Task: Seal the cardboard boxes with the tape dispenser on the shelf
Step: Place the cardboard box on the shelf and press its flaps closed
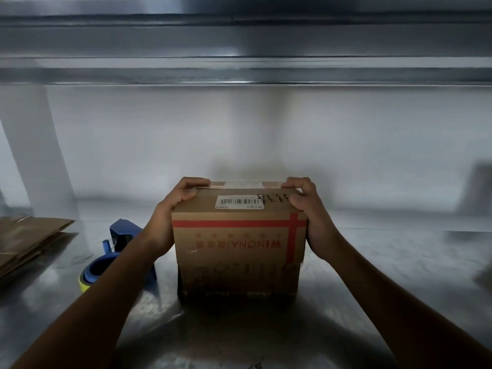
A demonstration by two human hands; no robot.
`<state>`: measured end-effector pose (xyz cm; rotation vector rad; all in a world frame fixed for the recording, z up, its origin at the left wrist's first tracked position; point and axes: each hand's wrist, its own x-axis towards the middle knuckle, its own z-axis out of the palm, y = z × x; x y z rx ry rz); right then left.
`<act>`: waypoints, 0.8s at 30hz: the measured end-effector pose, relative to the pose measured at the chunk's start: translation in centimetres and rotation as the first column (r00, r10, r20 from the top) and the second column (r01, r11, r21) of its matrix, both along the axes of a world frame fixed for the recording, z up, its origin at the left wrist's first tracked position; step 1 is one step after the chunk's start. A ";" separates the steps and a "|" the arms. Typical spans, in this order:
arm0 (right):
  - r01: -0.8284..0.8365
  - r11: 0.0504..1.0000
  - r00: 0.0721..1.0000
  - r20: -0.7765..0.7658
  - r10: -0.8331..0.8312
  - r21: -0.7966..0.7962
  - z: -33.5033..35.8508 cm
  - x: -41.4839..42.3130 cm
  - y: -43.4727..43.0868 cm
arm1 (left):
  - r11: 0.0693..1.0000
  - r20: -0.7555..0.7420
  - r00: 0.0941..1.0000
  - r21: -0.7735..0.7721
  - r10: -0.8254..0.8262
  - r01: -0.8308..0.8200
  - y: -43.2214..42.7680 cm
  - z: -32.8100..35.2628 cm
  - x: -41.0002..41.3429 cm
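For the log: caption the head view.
Left hand and right hand grip brown cardboard box; blue tape dispenser lies left.

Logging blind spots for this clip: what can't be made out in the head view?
Head view:
cardboard box: top seam foreshortened, its ends covered by the left hand and right hand; sealing unclear.
tape dispenser: partly hidden behind the left forearm.
barcode label: print too small.
flattened cardboard: cut off by the left edge.
dark shape at the right edge: blurred, unidentifiable.
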<state>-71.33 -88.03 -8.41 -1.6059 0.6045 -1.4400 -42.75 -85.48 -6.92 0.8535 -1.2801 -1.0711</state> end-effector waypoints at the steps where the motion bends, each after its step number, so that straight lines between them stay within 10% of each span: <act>1: 0.014 1.000 1.000 -0.003 -0.014 0.007 0.1 0.0 0.2 | 0.999 -0.047 0.998 0.002 -0.049 0.049 0.1 -0.3 0.2; 24: -0.087 0.991 0.971 0.231 0.062 0.100 -0.3 0.9 3.0 | 0.997 -0.215 0.974 -0.017 -0.075 0.073 3.1 -1.0 -1.1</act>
